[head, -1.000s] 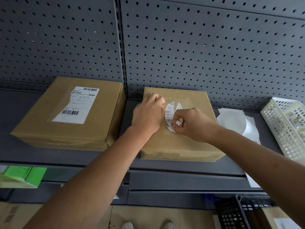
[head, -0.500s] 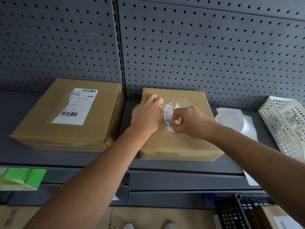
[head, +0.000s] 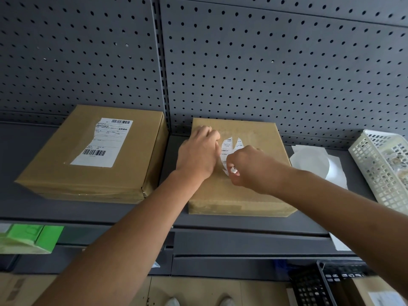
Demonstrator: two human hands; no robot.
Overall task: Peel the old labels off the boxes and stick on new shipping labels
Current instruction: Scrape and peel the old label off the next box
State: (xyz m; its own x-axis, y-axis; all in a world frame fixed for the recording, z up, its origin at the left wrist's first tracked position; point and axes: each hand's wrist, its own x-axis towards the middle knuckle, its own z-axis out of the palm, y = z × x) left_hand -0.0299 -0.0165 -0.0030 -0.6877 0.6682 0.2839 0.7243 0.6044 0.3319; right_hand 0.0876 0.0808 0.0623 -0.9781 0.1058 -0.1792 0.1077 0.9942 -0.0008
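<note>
Two brown cardboard boxes lie flat on a grey shelf. The left box carries a white shipping label with barcodes, torn along its left edge. On the right box a torn remnant of white label is stuck near the middle. My left hand rests on the right box's top with curled fingers, just left of the remnant. My right hand is curled and pinches a small rolled scrap of white label at the remnant's lower end.
White backing sheets lie on the shelf right of the box, and a white plastic basket stands at the far right. A grey pegboard wall rises behind. Below are a green carton and a black basket.
My right hand has drawn the pinched scrap slightly down toward me, and less of the label remnant shows between the hands. The left hand stays in place.
</note>
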